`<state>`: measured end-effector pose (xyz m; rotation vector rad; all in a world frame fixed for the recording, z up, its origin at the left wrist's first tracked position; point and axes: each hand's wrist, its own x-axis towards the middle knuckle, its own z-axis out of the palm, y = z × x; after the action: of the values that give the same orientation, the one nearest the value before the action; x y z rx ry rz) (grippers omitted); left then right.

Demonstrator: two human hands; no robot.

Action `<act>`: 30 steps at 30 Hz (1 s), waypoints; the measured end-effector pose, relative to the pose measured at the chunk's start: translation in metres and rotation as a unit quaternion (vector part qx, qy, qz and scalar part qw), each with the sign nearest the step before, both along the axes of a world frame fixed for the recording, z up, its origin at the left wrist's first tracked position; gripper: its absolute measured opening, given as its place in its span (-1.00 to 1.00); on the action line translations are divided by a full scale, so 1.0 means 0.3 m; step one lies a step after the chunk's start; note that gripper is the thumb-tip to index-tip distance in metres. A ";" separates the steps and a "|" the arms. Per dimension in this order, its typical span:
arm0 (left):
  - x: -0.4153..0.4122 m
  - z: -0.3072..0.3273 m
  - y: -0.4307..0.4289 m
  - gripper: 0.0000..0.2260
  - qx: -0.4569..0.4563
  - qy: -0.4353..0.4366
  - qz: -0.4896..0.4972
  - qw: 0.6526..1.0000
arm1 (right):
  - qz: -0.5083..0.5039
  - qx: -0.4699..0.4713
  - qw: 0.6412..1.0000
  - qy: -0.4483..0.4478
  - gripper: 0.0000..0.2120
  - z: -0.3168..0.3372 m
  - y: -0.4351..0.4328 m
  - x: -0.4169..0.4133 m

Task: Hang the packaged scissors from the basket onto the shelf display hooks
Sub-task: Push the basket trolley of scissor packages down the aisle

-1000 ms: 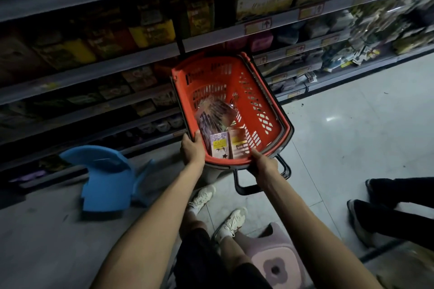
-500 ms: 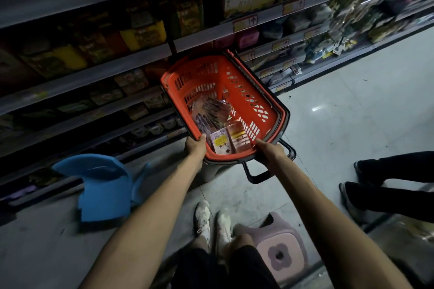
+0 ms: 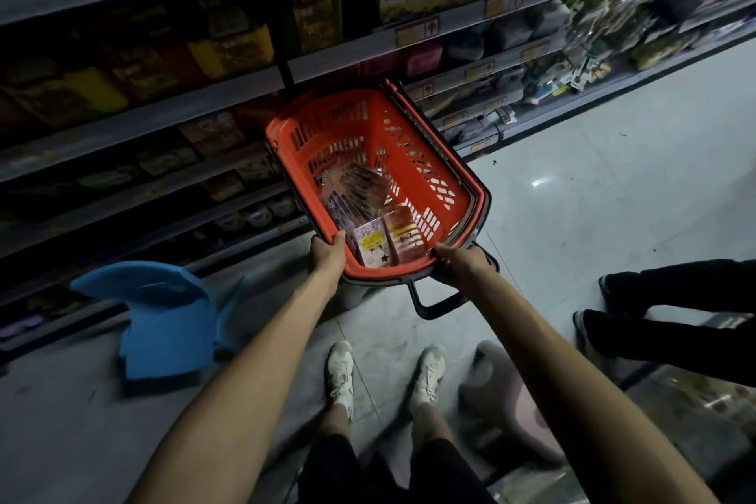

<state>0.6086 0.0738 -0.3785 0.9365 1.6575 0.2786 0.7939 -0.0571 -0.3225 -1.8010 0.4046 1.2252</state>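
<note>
Dim shelves (image 3: 143,119) ahead, your left hand (image 3: 327,258) and right hand (image 3: 458,263) grip the basket (image 3: 319,123); scissor packs (image 3: 372,243) look light and slippery, so pinch their tops.

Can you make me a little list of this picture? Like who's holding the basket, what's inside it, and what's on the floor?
Basket: red, in front of the shelves
Left hand: grips the near rim, left corner
Right hand: grips the near rim, right corner
Inside: packaged scissors piled at the near end
Floor: blue stool on the left, pink stool by the feet
Packages in hand: none
</note>
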 end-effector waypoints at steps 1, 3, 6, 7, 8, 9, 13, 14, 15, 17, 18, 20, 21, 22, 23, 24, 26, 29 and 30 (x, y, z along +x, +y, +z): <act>0.000 0.008 -0.005 -0.60 -0.001 0.000 0.001 1.000 | -0.001 0.008 1.000 -0.001 -0.69 -0.006 -0.007 -0.004; 0.004 0.033 -0.025 -0.56 0.008 0.012 -0.001 1.000 | 0.016 0.024 1.000 -0.013 -0.73 -0.007 -0.022 -0.006; 0.011 0.067 -0.084 -0.45 0.047 0.035 -0.011 0.998 | 0.090 0.005 0.996 -0.021 -0.82 0.028 -0.053 0.030; 0.017 0.069 -0.107 -0.40 0.063 0.033 -0.008 0.997 | 0.136 -0.006 0.990 -0.027 -0.82 0.051 -0.066 0.051; 0.026 0.077 -0.132 -0.34 0.074 0.027 -0.002 0.997 | 0.198 -0.022 0.978 -0.057 -0.79 0.075 -0.083 0.074; 0.039 0.081 -0.154 -0.28 0.082 0.022 0.008 0.996 | 0.266 -0.044 0.955 -0.124 -0.76 0.097 -0.099 0.099; 0.087 0.081 -0.229 -0.17 0.100 0.026 0.067 0.992 | 0.376 -0.097 0.792 -0.471 -0.69 0.145 -0.086 0.219; 0.095 0.073 -0.238 -0.14 0.101 0.028 0.071 0.992 | 0.370 -0.081 0.783 -0.494 -0.61 0.126 -0.056 0.257; 0.098 0.068 -0.241 -0.11 0.099 0.031 0.075 0.992 | 0.378 -0.067 0.790 -0.478 -0.48 0.100 -0.019 0.296; 0.100 0.064 -0.236 -0.07 0.089 0.027 0.076 0.993 | 0.378 -0.044 0.837 -0.393 -0.28 0.041 0.064 0.350; 0.100 0.069 -0.229 -0.07 0.082 0.019 0.072 0.994 | 0.374 -0.038 0.855 -0.357 -0.30 0.013 0.094 0.364; 0.094 0.078 -0.221 -0.07 0.078 -0.002 0.076 0.994 | 0.374 -0.033 0.864 -0.336 -0.51 -0.031 0.123 0.368; 0.087 0.076 -0.216 -0.07 0.079 -0.010 0.082 0.993 | 0.365 -0.030 0.864 -0.346 -0.60 -0.046 0.122 0.366; 0.081 0.077 -0.215 -0.06 0.078 -0.009 0.086 0.993 | 0.351 -0.025 0.867 -0.353 -0.64 -0.056 0.114 0.360; 0.072 0.072 -0.214 -0.06 0.081 -0.007 0.089 0.993 | 0.339 -0.013 0.870 -0.357 -0.65 -0.062 0.098 0.348; 0.063 0.070 -0.211 -0.05 0.085 -0.008 0.094 0.992 | 0.331 -0.002 0.872 -0.362 -0.65 -0.070 0.078 0.332; 0.052 0.062 -0.202 -0.07 0.096 -0.023 0.095 0.991 | 0.315 0.002 0.874 -0.370 -0.63 -0.079 0.035 0.298; 0.075 0.078 -0.179 -0.10 0.110 -0.034 0.078 0.990 | 0.297 -0.015 0.883 -0.364 -0.62 -0.084 0.010 0.281; 0.088 0.085 -0.172 -0.11 0.116 -0.034 0.084 0.989 | 0.298 -0.015 0.884 -0.359 -0.61 -0.082 0.015 0.288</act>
<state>0.6351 0.0223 -0.3531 0.9479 1.6669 0.6221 0.8804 -0.0524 -0.3470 -2.3321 -0.5988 0.8177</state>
